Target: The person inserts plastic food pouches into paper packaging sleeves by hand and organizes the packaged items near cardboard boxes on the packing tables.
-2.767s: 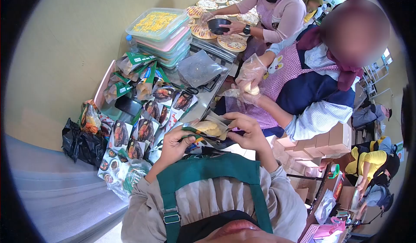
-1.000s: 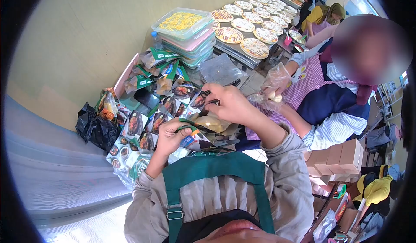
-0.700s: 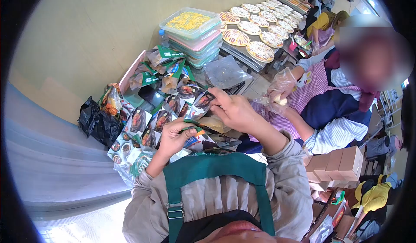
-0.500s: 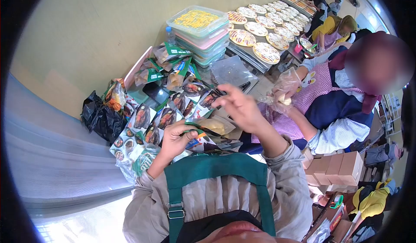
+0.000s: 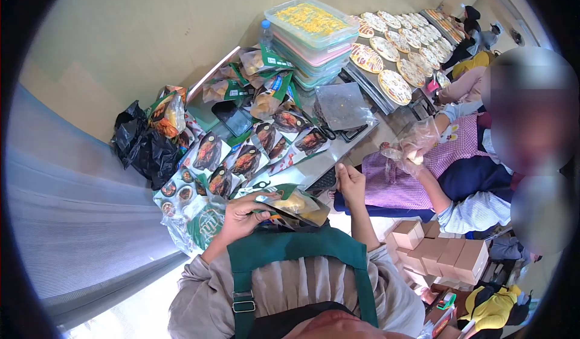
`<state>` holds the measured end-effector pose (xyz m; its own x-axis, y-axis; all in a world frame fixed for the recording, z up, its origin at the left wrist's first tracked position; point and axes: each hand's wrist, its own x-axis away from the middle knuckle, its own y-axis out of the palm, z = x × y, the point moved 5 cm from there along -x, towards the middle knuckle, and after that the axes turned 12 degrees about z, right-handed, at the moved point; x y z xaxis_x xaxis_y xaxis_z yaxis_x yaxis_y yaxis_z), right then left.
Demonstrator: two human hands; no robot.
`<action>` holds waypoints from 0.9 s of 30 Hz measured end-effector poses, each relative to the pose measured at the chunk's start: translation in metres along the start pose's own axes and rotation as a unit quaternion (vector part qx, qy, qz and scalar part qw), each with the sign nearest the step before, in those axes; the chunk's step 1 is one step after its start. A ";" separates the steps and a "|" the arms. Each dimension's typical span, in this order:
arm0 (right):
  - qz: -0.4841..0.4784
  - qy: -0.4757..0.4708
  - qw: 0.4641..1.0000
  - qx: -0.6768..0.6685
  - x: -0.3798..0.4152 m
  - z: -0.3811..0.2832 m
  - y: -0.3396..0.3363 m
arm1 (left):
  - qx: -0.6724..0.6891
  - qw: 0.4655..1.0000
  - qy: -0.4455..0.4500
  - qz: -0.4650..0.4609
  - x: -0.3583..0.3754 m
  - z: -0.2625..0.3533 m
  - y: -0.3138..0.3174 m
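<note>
My left hand (image 5: 243, 219) is closed on the edge of a green and clear food pouch (image 5: 297, 205), with something yellowish showing through its window. The pouch lies tilted in front of my green apron. To its right, apart from it, my right hand (image 5: 351, 185) is raised with the fingers curled and the thumb pressed against them. Whatever may be between those fingers is hidden. Beyond the hands, several printed pouches (image 5: 246, 161) lie in overlapping rows on the table. Filled pouches (image 5: 269, 100) are heaped behind them, around a dark phone (image 5: 233, 118).
Stacked plastic containers (image 5: 314, 43) stand at the back, the top one holding yellow shreds. Trays of topped pizzas (image 5: 396, 88) extend to the far right. Beside me, a co-worker (image 5: 417, 176) wears plastic gloves. Black bags (image 5: 145, 148) lie left; cardboard boxes (image 5: 444, 254) are lower right.
My right hand has come down, its spread fingers now curled together. The pouch in my left hand has turned so its clear window shows more. The view has shifted slightly.
</note>
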<state>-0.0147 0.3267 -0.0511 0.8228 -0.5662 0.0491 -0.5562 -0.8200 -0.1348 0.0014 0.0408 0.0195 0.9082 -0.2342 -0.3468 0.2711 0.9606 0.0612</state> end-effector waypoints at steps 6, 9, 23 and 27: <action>-0.113 -0.246 0.957 0.107 -0.037 -0.001 0.039 | -0.025 0.999 0.002 0.036 0.005 -0.006 -0.001; -0.153 -0.317 0.927 0.131 -0.069 -0.023 0.076 | -0.023 0.995 -0.006 0.095 0.007 -0.002 0.002; -0.090 -0.581 0.722 0.365 -0.184 -0.087 0.290 | -0.075 0.922 -0.076 0.373 0.063 0.015 0.019; -0.069 -0.595 0.702 0.384 -0.211 -0.073 0.317 | -0.081 0.903 -0.079 0.414 0.076 0.023 0.017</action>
<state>-0.3732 0.1806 -0.0318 0.6318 0.3601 -0.6864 -0.6108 -0.3138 -0.7269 0.0819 0.0359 0.0160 0.8156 0.5688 -0.1060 -0.5609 0.8223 0.0960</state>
